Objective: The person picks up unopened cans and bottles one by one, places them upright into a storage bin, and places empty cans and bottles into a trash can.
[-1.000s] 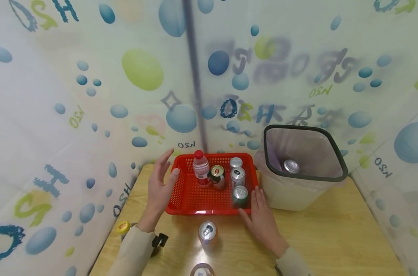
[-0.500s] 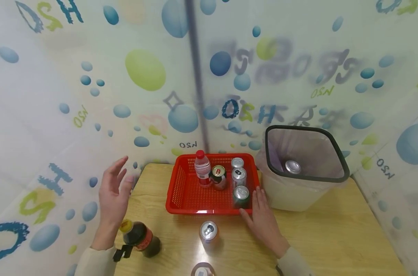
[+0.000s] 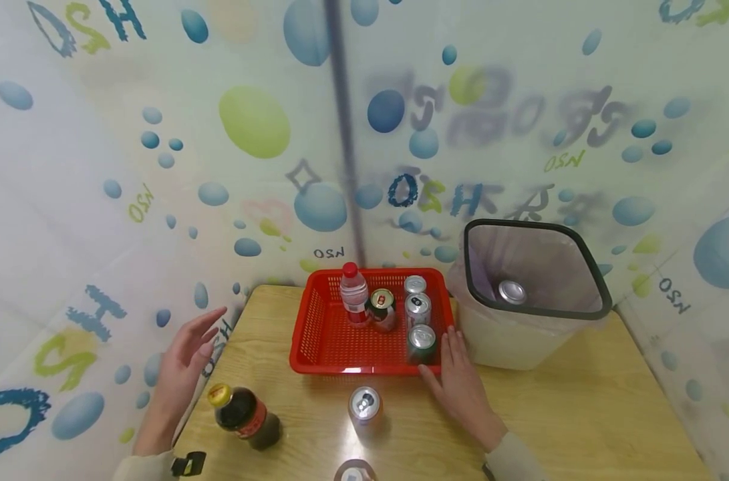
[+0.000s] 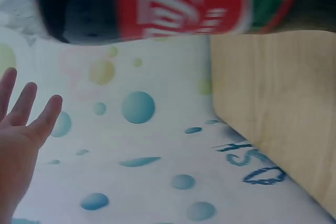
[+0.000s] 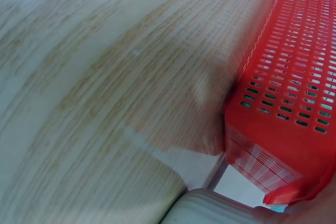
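Observation:
My left hand [image 3: 184, 364] is off the table's left edge, its fingers loosely spread and holding nothing. Just right of it a cola bottle [image 3: 246, 417] with a yellow cap stands on the table; its red label [image 4: 184, 3] fills the top of the left wrist view. My right hand [image 3: 460, 387] rests straight fingers against the front right corner of a red plastic basket [image 3: 364, 369]. Inside the basket stand a red-capped bottle [image 3: 355, 294], a dark can [image 3: 383, 310] beside it, and several silver-topped cans [image 3: 421, 341] along the right side.
A drink can [image 3: 365, 406] stands in front of the basket. Nearer me, another round-topped container [image 3: 353, 473] is cut off by the frame. Right of the basket is a lined waste bin [image 3: 502, 344] with a can [image 3: 512, 292] inside. A patterned curtain [image 3: 256, 120] surrounds the table.
My left hand has moved left and down, from the basket's left side to past the cola bottle, uncovering that bottle. My right hand has stayed at the basket corner.

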`<move>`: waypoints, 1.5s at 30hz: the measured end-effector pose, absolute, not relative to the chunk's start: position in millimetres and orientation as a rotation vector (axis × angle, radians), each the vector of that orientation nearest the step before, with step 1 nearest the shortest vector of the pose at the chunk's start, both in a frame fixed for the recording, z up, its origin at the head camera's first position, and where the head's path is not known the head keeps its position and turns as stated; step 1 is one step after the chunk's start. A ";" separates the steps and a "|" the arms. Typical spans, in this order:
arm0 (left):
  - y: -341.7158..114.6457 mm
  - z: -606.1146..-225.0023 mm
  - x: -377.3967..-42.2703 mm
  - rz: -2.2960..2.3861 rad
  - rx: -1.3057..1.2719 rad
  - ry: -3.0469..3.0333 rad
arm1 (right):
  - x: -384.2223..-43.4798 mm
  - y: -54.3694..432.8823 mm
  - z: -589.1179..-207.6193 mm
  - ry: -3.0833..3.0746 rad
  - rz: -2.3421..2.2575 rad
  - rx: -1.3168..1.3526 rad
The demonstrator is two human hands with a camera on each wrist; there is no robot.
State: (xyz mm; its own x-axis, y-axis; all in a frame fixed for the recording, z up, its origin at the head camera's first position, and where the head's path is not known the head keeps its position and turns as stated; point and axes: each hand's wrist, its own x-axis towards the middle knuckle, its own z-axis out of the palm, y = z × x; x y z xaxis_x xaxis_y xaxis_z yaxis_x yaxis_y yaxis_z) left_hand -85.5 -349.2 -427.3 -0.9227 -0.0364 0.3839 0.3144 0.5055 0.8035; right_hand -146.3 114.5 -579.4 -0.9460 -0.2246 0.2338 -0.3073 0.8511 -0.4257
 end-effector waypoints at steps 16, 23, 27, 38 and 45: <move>-352.7 -479.4 -62.5 -1.717 -0.295 -2.243 | -145.2 114.5 -580.3 -2.838 0.706 0.404; -350.3 -492.7 -57.8 -1.840 -0.570 -2.081 | -143.9 114.0 -578.9 -2.834 0.699 0.416; -347.1 -498.2 -55.4 -1.851 -0.595 -2.106 | -143.8 113.8 -577.9 -2.844 0.699 0.418; -327.4 -504.5 -53.7 -1.900 -0.361 -2.225 | -144.4 114.0 -576.6 -2.849 0.705 0.412; -315.7 -500.9 -52.6 -1.819 -0.004 -2.211 | -145.0 113.5 -577.7 -2.826 0.709 0.419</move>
